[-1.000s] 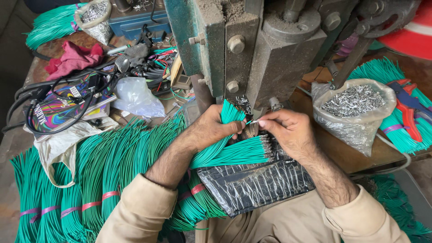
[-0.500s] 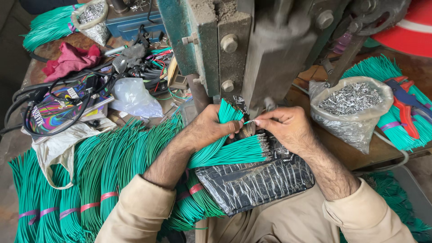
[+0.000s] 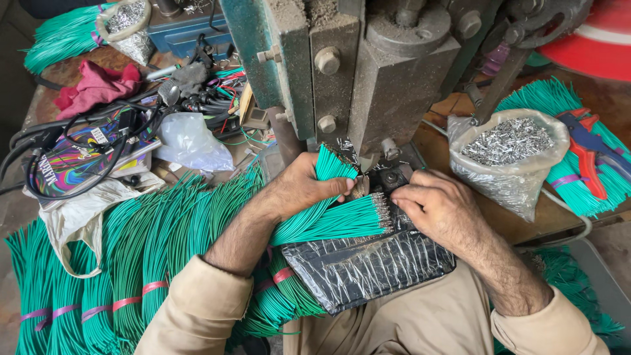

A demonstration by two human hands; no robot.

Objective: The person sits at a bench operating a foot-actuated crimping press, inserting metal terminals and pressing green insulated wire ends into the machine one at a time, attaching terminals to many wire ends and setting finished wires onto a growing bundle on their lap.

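The wires (image 3: pixel 328 220) have smooth green plastic skin and bare metal tips. The press (image 3: pixel 368 72) is rough, dusty metal. The black sheet (image 3: pixel 368 266) is shiny, crinkled plastic.

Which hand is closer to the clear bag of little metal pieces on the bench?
Right. The right hand lies just beside the bag of metal pieces, at its lower left; the left hand, gripping green wires, sits farther away.
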